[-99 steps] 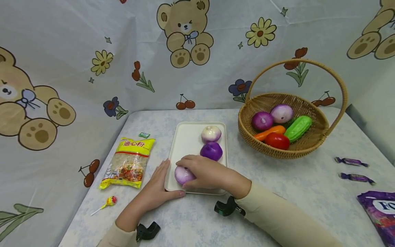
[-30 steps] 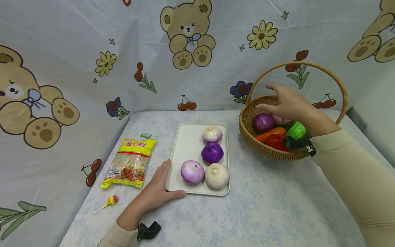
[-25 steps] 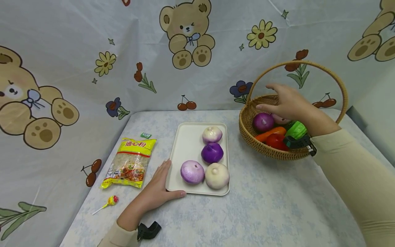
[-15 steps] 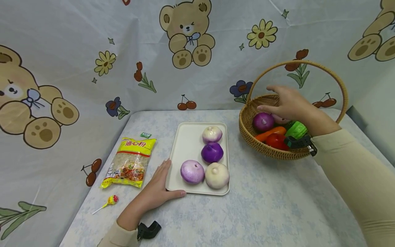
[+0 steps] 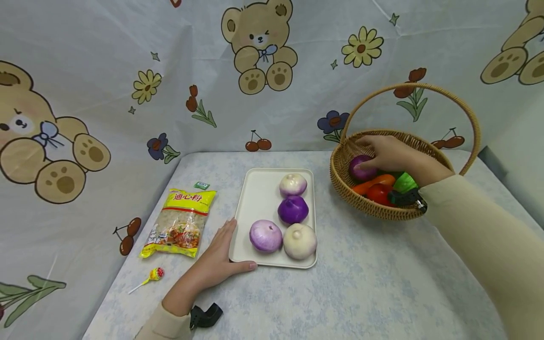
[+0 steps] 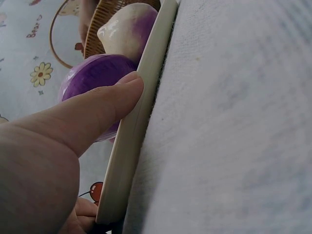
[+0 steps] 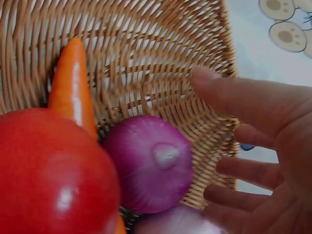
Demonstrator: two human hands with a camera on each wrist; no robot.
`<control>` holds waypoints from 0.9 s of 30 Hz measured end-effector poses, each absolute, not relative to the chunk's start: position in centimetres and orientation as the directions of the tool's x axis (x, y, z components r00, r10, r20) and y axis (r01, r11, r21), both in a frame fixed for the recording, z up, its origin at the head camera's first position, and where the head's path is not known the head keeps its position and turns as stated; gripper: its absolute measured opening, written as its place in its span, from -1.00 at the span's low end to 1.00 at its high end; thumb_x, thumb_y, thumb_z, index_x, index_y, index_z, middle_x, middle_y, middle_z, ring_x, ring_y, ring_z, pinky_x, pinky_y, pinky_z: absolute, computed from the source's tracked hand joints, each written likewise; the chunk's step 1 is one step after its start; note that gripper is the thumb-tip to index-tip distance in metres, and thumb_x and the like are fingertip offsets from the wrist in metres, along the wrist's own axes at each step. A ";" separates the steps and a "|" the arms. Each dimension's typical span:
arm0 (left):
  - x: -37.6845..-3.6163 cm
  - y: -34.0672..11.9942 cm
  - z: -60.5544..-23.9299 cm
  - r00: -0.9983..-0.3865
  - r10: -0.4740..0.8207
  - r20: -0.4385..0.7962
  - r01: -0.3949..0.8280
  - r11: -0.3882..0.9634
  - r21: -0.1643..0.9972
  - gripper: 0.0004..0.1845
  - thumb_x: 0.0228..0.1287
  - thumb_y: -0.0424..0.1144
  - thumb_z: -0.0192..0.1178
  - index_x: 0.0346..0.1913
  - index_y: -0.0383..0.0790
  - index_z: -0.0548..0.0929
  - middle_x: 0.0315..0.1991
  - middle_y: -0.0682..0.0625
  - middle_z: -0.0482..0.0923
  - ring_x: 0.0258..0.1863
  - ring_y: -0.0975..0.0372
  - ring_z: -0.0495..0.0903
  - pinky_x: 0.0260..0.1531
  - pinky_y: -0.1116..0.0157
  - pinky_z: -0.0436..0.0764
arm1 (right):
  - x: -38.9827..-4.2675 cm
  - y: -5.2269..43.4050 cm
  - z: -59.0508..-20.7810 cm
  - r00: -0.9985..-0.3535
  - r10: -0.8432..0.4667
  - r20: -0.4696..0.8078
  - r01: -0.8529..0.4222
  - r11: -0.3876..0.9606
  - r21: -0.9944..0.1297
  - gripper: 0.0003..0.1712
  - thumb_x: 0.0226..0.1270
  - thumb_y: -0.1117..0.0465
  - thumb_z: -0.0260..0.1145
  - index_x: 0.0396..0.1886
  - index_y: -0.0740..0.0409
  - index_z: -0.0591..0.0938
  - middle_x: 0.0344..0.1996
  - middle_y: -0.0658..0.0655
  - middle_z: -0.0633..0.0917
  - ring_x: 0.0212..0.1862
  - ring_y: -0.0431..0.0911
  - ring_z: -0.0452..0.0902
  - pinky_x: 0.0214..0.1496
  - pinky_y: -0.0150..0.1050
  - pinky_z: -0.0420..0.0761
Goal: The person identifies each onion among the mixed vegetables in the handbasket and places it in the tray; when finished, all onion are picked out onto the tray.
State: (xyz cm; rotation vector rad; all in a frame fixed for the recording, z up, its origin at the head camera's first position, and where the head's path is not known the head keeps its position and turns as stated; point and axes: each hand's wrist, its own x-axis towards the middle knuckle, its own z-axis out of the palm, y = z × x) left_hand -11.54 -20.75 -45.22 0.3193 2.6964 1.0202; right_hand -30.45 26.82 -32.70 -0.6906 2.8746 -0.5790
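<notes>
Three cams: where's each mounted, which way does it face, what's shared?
Head: worn on the head, facing forward and down over the table; shows left grip, right grip and beige sleeves.
Left wrist: on that wrist, low, facing along the tray edge toward the basket; shows left thumb.
Right wrist: on that wrist, facing into the basket at tomato, carrot and purple onion; shows right thumb and fingers.
Shared: head and right wrist both show tomato, carrot and purple onion.
</notes>
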 end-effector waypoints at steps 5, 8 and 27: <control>-11.6 -20.7 -45.3 -0.946 0.288 -0.148 0.118 0.731 0.672 0.47 0.02 0.45 0.49 0.73 -0.21 -0.16 0.71 -0.10 -0.22 0.66 0.04 -0.30 0.53 -0.12 -0.12 | -30.6 26.9 -33.5 -0.879 -0.469 -0.085 -0.395 0.817 -0.419 -0.20 0.27 0.21 0.61 0.45 0.35 0.50 0.28 0.48 0.55 0.25 0.35 0.48 0.25 0.31 0.50; -11.6 -20.7 -45.3 -0.946 0.287 -0.151 0.115 0.733 0.670 0.47 0.02 0.44 0.50 0.73 -0.21 -0.16 0.71 -0.11 -0.23 0.66 0.04 -0.30 0.53 -0.13 -0.12 | -30.7 27.0 -33.9 -0.882 -0.458 -0.111 -0.377 0.827 -0.418 -0.20 0.19 0.26 0.65 0.41 0.31 0.55 0.24 0.45 0.58 0.22 0.33 0.48 0.22 0.31 0.53; -11.5 -20.7 -45.2 -0.947 0.291 -0.134 0.130 0.733 0.668 0.46 0.03 0.41 0.52 0.72 -0.26 -0.14 0.71 -0.13 -0.21 0.66 0.02 -0.29 0.53 -0.13 -0.12 | -30.7 27.5 -34.9 -0.887 -0.460 -0.046 -0.410 0.829 -0.380 -0.23 0.03 0.31 0.74 0.31 0.20 0.69 0.13 0.36 0.67 0.14 0.28 0.53 0.16 0.27 0.58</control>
